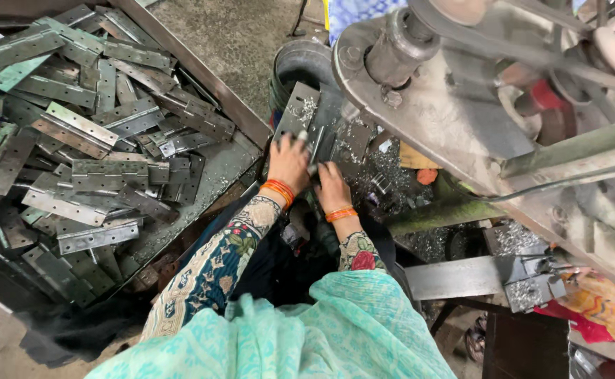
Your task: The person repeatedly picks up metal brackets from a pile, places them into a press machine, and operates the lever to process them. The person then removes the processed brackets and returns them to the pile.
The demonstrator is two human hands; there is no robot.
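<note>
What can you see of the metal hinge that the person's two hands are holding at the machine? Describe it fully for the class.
The hinge is a flat, grey piece of bare metal, lying opened out on the machine's bed amid shiny metal shavings. Its knuckle runs down the middle as a raised ridge. Small holes seem to dot the leaf, though they are hard to tell. The left hand presses on its left side, the right hand on its near edge. Its far end points toward the machine's spindle.

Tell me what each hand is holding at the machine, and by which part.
Both hands press on a flat metal hinge plate on the machine's bed. Left hand is on its near left edge, right hand on its near right edge. Whether fingers wrap around it cannot be told.
</note>
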